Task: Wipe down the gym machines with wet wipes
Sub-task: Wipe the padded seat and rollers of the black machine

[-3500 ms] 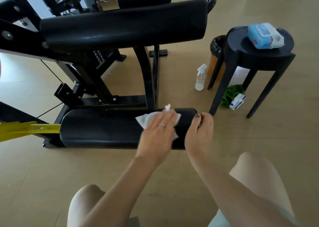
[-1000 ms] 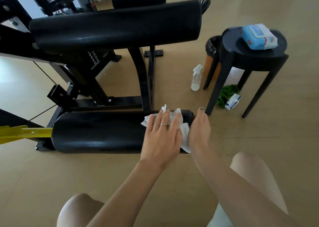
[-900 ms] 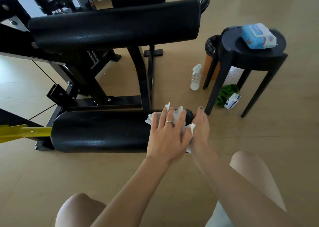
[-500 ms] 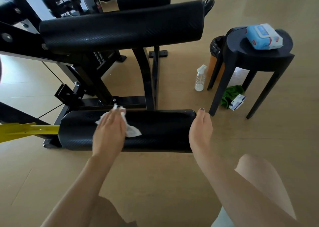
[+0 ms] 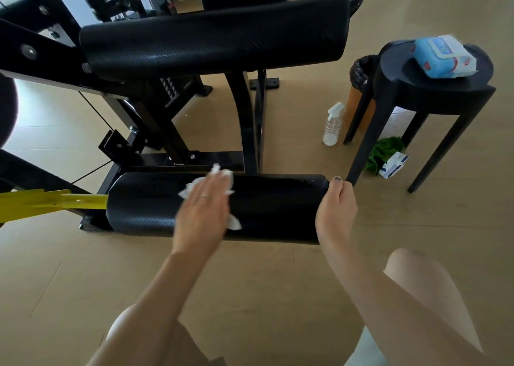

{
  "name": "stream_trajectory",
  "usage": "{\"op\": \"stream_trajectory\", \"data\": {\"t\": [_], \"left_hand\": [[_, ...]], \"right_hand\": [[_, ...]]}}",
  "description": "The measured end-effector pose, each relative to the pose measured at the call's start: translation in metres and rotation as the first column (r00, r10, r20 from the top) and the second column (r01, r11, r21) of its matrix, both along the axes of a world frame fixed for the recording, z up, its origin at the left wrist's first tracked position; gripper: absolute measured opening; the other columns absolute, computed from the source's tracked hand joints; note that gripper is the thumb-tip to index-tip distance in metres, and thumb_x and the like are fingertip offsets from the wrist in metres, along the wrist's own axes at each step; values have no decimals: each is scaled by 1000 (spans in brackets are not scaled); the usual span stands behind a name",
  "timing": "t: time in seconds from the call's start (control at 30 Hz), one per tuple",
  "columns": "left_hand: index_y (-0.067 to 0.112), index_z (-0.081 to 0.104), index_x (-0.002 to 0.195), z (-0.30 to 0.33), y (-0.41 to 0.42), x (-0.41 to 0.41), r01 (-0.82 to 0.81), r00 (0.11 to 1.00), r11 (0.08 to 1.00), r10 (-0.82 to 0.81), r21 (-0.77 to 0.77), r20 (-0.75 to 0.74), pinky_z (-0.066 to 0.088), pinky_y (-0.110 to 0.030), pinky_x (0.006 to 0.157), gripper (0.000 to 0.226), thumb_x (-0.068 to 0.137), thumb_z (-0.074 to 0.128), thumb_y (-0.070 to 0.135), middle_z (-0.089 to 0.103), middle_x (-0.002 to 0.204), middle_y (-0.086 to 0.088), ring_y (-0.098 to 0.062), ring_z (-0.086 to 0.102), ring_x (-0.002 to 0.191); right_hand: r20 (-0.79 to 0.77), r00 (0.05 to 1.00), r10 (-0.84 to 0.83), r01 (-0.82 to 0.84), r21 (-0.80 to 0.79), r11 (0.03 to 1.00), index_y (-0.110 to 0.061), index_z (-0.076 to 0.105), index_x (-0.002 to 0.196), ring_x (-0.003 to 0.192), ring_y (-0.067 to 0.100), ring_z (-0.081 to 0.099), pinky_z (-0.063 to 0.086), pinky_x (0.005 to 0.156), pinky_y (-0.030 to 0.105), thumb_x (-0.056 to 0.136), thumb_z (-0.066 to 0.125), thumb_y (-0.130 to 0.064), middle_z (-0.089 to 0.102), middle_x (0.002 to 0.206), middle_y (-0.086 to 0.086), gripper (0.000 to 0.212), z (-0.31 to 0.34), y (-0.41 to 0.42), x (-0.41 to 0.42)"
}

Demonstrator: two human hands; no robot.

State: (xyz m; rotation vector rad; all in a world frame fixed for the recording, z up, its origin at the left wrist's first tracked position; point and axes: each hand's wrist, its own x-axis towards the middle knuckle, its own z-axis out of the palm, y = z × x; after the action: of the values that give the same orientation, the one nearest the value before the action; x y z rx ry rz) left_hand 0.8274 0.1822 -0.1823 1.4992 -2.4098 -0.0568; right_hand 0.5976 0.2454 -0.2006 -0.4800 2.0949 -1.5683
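A low black roller pad (image 5: 278,207) of the gym machine lies across the floor in front of me. My left hand (image 5: 203,212) presses a white wet wipe (image 5: 222,174) flat on the pad's top, left of its middle, fingers straight. The wipe shows only at its edges around my fingers. My right hand (image 5: 336,210) grips the pad's right end, thumb on top and the other fingers hidden behind the end. A larger black pad (image 5: 214,37) sits above and behind.
A black stool (image 5: 434,87) at the right carries a blue pack of wipes (image 5: 442,55). By its legs are a spray bottle (image 5: 332,127), an orange bin (image 5: 354,107), a green cloth (image 5: 383,151) and a small packet (image 5: 395,164). A yellow bar (image 5: 41,203) juts out at the left.
My left hand swept the wipe from the pad's right end far to the left, then came back a little toward the middle. My right hand stayed on the right end.
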Motion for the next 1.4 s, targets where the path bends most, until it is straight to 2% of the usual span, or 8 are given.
{"op": "stream_trajectory", "data": {"t": [0.13,0.23,0.4,0.53,0.83,0.97,1.23,1.4], "left_hand": [[12,45,151,-6,-30,90,-287,957,957,285,-34,-58,29,-47,122,45,110,29,22,43,157,-10,-27,36,147],[6,44,150,-11,-29,67,-336,940,939,329,-72,-94,22,-45,124,46,110,26,22,45,155,-13,-26,33,148],[9,35,156,-16,21,-32,46,999,995,-46,-85,3,24,-43,125,54,110,15,29,35,162,-7,-19,26,153],[14,33,158,-15,8,-22,253,963,963,-241,-97,121,26,-41,124,50,111,20,27,35,162,-4,-20,29,151],[6,54,142,-6,-60,94,-363,928,931,358,-38,-101,24,-46,122,50,109,24,30,53,148,-12,-28,39,144],[8,41,150,-2,-14,24,-108,994,990,111,-86,25,33,-45,119,45,106,35,17,43,155,-14,-28,39,144],[8,28,158,-19,52,-124,320,943,945,-309,-75,127,14,-39,127,57,108,18,33,29,165,-9,-20,18,155],[16,28,159,-2,30,-91,373,922,926,-364,-50,136,23,-38,125,54,106,28,27,34,163,-1,-16,28,151]], "right_hand": [[-3,1000,-23,23,6,1000,-16,54,85,82,18,57,41,66,33,107,34,-39,60,89,3,38,1,-2,3],[-10,1000,-22,22,0,1000,-14,55,87,82,18,58,42,65,31,108,34,-38,60,89,5,38,2,-3,4],[-21,1000,-20,19,-11,1000,-11,54,88,81,19,56,43,66,32,107,32,-39,60,90,7,40,1,0,3],[-38,999,9,-9,-6,1000,-13,54,88,85,22,58,46,75,38,106,31,-41,61,91,7,40,-4,3,1],[-78,997,19,-18,5,1000,-13,52,86,77,16,54,41,66,33,108,29,-41,58,87,4,43,1,4,5],[-183,981,56,-59,-12,998,-18,51,87,80,18,56,43,68,32,109,29,-39,57,86,2,37,-3,11,8],[-223,957,183,-201,-58,978,-28,60,113,92,10,66,51,77,31,102,33,-41,69,101,-9,32,-24,36,14],[64,994,83,-79,-59,995,-2,60,97,73,12,57,46,66,28,108,35,-42,65,85,9,48,2,19,-8]]}}
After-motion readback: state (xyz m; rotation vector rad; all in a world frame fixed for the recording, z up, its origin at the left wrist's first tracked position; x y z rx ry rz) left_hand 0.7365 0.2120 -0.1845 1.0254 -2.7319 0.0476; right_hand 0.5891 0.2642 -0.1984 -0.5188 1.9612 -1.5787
